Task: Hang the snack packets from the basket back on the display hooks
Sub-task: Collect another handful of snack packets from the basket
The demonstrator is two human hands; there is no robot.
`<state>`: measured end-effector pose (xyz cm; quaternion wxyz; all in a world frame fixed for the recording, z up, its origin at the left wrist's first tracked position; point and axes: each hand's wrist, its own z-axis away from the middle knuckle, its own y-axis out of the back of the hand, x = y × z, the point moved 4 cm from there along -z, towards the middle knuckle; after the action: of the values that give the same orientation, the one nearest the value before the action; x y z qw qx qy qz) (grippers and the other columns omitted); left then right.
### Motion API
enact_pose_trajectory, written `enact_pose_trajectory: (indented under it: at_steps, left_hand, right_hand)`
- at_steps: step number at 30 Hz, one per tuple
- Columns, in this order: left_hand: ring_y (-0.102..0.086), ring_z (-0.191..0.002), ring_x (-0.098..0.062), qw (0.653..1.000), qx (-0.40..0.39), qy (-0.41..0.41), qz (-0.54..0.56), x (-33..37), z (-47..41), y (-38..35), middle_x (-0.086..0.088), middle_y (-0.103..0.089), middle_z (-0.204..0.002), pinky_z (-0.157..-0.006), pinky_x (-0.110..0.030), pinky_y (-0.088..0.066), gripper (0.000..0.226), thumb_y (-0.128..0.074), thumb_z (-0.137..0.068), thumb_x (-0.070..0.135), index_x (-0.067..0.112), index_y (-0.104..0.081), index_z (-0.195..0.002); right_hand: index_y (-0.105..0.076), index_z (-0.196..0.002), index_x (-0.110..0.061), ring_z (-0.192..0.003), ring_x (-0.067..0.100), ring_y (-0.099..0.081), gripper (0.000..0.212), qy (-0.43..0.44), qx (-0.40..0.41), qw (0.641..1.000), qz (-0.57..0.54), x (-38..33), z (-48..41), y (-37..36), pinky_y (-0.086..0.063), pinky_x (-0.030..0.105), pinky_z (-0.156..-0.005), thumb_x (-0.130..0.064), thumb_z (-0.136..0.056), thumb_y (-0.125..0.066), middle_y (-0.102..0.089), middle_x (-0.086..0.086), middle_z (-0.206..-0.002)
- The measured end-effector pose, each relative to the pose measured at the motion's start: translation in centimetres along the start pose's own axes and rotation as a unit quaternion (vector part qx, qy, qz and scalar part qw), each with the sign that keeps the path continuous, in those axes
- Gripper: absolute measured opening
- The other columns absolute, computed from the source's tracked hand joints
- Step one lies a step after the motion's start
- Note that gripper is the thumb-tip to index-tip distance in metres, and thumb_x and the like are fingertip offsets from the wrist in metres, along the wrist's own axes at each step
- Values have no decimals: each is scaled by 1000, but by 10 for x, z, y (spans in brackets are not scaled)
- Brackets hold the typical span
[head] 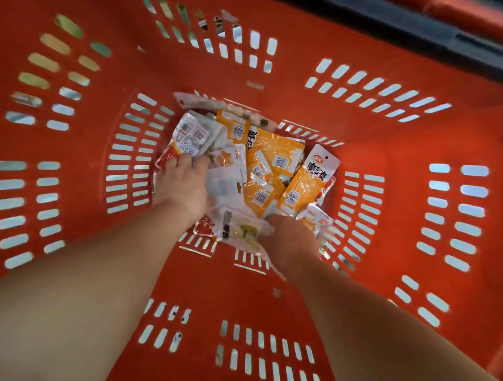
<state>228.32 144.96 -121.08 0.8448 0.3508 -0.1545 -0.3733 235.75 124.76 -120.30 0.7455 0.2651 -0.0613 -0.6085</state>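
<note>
Basket (64, 237): red plastic, slotted walls & floor, seen from straight above; fills the view.
Left grip (183, 183): deep inside the basket, back of hand up, at the heap's left. Fingertips bend in at the lower edge of a labelled packet (190, 138). Can't tell if pinching or only pressing.
Right grip (288, 242): at the heap's near-right edge, touching a white packet (242, 231) w/ yellow print. Fingers are hidden under it, so can't tell what it holds.
Packets (263, 167): the task's things, a loose heap on the basket floor, centre. They overlap, many w/ barcode side up; orange, white, some red.
Step (judged): picking packets out; none hung yet that can be seen.
Doing it well: take one at a time. Find the header end w/ the punched hole. The orange packet (303, 187) at right shows its hole at top, an easy first pick. Lift by the header so the hole is ready for a hook. The film looks slick, so pinch firmly.
In the way: overlap means pulling one packet may drag its neighbours. Both arms crowd a small heap, and the walls look deep.
Far wall: blurred goods show thru the slots; black handle (474, 42) top right.
Hooks: not in view.
</note>
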Motion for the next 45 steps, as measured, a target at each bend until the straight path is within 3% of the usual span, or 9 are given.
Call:
enact_pose_trajectory:
  at_steps: [5, 10, 15, 22, 26, 31, 34, 38, 45]
  left_hand:
    - [-41, -129, -30, 999, 8, -21, -33, 5, 3, -2, -7, -44, -137, -106, -45, -39, 55, -73, -91, 44, 25, -56, -139]
    - [-60, -109, -33, 997, 5, -53, 54, -4, 5, 3, -5, -70, -115, -90, -38, -46, 21, -62, -99, 23, 31, -69, -117]
    - [-63, -97, -36, 983, 0, 17, 182, -17, 13, 24, -12, -71, -109, -78, -39, -48, 11, -58, -104, 18, 18, -65, -112]
    - [-56, -65, -14, 833, -13, 125, 539, 7, 43, 30, -1, -68, -93, -44, -19, -41, 16, -51, -108, 14, 24, -63, -111]
    - [-69, -104, -18, 715, -22, 204, 668, 15, 51, 21, 2, -73, -122, -88, -35, -59, 44, -55, -96, 61, 29, -68, -123]
    - [-70, -100, -21, 765, 24, 202, 611, 2, 42, 13, 8, -72, -106, -75, -32, -54, 21, -66, -101, 17, 24, -65, -121]
    - [-67, -97, -24, 788, 69, 254, 557, -26, 35, 7, 3, -68, -110, -73, -33, -52, 21, -62, -102, 14, 22, -61, -122]
    - [-67, -95, -28, 811, 80, 257, 519, -50, 17, 0, 0, -68, -112, -72, -37, -54, 18, -61, -102, 16, 26, -55, -115]
    - [-59, -80, -15, 810, 73, 252, 524, -52, 3, -12, 3, -63, -112, -61, -30, -46, 28, -57, -105, 16, 21, -54, -133]
  right_hand:
    - [-69, -127, -25, -73, 14, -63, 28, -30, 35, 992, -115, 8, 5, 5, -54, 30, -62, -33, -105, -53, -66, -5, -91]
    - [-67, -119, -11, -83, 20, -69, 27, -111, 86, 948, -285, 23, 7, 8, -61, 41, -77, -29, -105, -52, -70, 4, -98]
    - [-63, -120, -25, -71, 7, -69, 18, -106, 89, 867, -479, 8, 20, 16, -53, 22, -46, -20, -104, -56, -70, -7, -95]
    - [-62, -117, -30, -86, 12, -72, 14, -63, 15, 860, -506, -36, 27, 18, -56, 28, -62, -24, -104, -59, -73, -8, -105]
    - [-65, -125, -27, -91, 17, -73, 23, -54, 22, 883, -465, -56, 21, 12, -60, 33, -72, -23, -102, -60, -73, -9, -100]
    - [-67, -122, -25, -85, 7, -66, 29, -13, 39, 936, -349, -64, 17, 2, -48, 22, -61, -42, -97, -67, -71, -4, -115]
    - [-49, -145, -26, -128, 20, -51, 71, -13, 135, 967, -216, -49, 6, 7, -51, 40, -101, -58, -87, -74, -46, 0, -149]
    - [5, -165, -18, -160, 25, 7, 137, 16, 117, 992, -55, -51, -23, 6, -4, 46, -129, -72, -71, -79, 6, 2, -173]
    - [-6, -162, -15, -148, 34, -32, 135, 14, 135, 989, 56, -62, -41, -4, -23, 49, -123, -65, -66, -86, -36, 12, -157]
